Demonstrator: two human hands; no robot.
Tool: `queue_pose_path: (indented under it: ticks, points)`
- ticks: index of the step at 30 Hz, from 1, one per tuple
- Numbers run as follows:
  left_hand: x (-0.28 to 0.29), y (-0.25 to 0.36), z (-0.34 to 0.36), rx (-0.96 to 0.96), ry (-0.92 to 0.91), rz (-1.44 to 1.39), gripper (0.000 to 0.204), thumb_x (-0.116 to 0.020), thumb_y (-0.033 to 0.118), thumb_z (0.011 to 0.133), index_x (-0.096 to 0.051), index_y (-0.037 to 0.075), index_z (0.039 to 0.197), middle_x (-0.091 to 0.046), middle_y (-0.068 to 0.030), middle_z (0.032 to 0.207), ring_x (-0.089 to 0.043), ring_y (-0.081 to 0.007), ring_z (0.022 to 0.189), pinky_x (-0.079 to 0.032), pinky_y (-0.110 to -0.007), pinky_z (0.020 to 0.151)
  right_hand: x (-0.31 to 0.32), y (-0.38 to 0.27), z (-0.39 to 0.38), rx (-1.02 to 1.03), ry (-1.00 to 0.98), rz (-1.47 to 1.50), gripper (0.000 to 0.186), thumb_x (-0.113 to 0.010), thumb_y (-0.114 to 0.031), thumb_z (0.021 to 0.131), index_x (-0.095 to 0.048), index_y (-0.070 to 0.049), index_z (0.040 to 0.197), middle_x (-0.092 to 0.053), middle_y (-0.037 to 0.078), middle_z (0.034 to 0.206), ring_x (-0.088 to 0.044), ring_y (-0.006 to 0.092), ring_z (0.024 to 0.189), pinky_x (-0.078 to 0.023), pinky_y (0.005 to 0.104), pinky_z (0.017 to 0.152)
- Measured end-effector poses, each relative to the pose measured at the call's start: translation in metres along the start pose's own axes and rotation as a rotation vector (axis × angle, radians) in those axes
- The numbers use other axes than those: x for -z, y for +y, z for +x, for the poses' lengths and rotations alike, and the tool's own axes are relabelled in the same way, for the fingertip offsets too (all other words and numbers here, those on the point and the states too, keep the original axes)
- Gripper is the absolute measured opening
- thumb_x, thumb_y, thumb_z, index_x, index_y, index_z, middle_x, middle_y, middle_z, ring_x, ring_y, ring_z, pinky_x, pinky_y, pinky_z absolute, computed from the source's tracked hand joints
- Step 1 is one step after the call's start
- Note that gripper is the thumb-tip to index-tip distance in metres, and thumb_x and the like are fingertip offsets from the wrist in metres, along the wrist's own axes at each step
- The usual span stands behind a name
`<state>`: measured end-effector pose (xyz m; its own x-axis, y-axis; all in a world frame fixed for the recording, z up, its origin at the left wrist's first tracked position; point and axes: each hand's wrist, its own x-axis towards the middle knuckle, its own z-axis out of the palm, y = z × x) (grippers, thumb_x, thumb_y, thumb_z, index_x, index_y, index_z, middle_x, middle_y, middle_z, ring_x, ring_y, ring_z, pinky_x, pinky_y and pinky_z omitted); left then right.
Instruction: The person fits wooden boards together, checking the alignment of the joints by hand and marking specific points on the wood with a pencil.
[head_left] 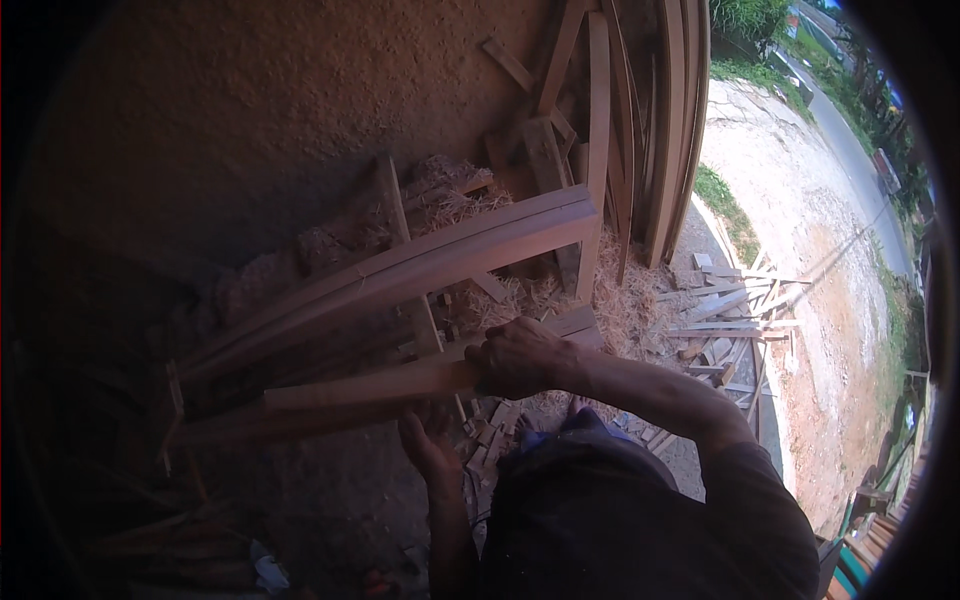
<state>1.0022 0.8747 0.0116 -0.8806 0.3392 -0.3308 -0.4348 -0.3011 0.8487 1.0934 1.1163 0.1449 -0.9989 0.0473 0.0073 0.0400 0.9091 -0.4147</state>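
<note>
A pale, narrow wooden board (360, 388) lies lengthwise over the nearer of two heavy beams. My right hand (515, 357) reaches across from the right, its fingers curled over the board's right end. Just below the board's near edge is my left hand (432, 447), palm turned up and fingers apart. It holds nothing, and whether its fingertips touch the wood cannot be made out. The nearer beam (577, 322) shows past my right hand. Beyond it runs the second, thick beam (450, 245), with a long groove or crack along its top.
A crosspiece (425, 325) passes under the beams. Long planks (670, 130) lean upright by the earthen wall (300, 110). Curly wood shavings (635, 300) and offcuts (490, 435) cover the ground near my feet. A pile of sticks (735, 305) lies outside in sunlight.
</note>
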Motion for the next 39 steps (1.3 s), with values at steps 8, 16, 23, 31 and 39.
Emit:
queue_pose_path:
  ticks: [8,16,23,31,39]
  points:
    - [0.009,-0.008,0.014,-0.058,0.069,-0.125,0.050,-0.062,0.048,0.102,-0.054,0.008,0.131,-0.065,-0.0080,0.121,-0.065,-0.0193,0.104,-0.054,-0.038,0.086,-0.027,-0.014,-0.023,0.039,0.129,0.023,0.047,-0.078,-0.040,0.081,-0.067,-0.002,0.105,-0.071,0.023,0.091,-0.071,0.0399,0.089,-0.057,0.0502,0.080]
    - [0.022,0.015,0.027,-0.033,-0.090,-0.356,0.086,-0.059,0.067,0.096,-0.036,0.010,0.155,-0.050,-0.0078,0.150,-0.047,-0.0279,0.139,-0.040,-0.048,0.116,-0.049,-0.026,-0.031,-0.028,0.043,0.424,0.033,-0.080,-0.026,0.077,-0.064,-0.002,0.092,-0.067,0.020,0.082,-0.067,0.0424,0.079,-0.051,0.0471,0.069]
    - [-0.010,0.091,0.037,-0.194,-0.052,-0.237,0.088,-0.066,0.058,0.097,-0.029,0.007,0.159,-0.043,-0.0135,0.154,-0.046,-0.0307,0.140,-0.040,-0.049,0.116,-0.054,-0.027,-0.021,0.019,0.161,0.438,0.043,-0.083,-0.036,0.080,-0.061,-0.003,0.098,-0.063,0.018,0.075,-0.065,0.0380,0.072,-0.051,0.0478,0.064]
    - [-0.075,0.141,0.041,-0.672,0.052,0.461,0.093,-0.076,0.011,0.083,-0.022,0.005,0.159,-0.041,-0.0161,0.149,-0.046,-0.0268,0.135,-0.042,-0.044,0.111,-0.096,-0.086,-0.018,0.036,0.425,0.220,0.067,-0.083,-0.034,0.077,-0.056,0.000,0.127,-0.070,0.015,0.099,-0.068,0.0344,0.082,-0.058,0.0460,0.066]
    - [-0.050,0.216,0.056,-0.220,-0.463,0.349,0.084,-0.077,0.023,0.065,-0.049,-0.002,0.140,-0.061,-0.0120,0.121,-0.062,-0.0233,0.110,-0.052,-0.038,0.095,-0.060,-0.101,-0.002,-0.011,0.242,0.489,0.071,-0.066,-0.052,0.097,-0.048,-0.002,0.143,-0.061,0.021,0.136,-0.069,0.0413,0.109,-0.058,0.0487,0.088]
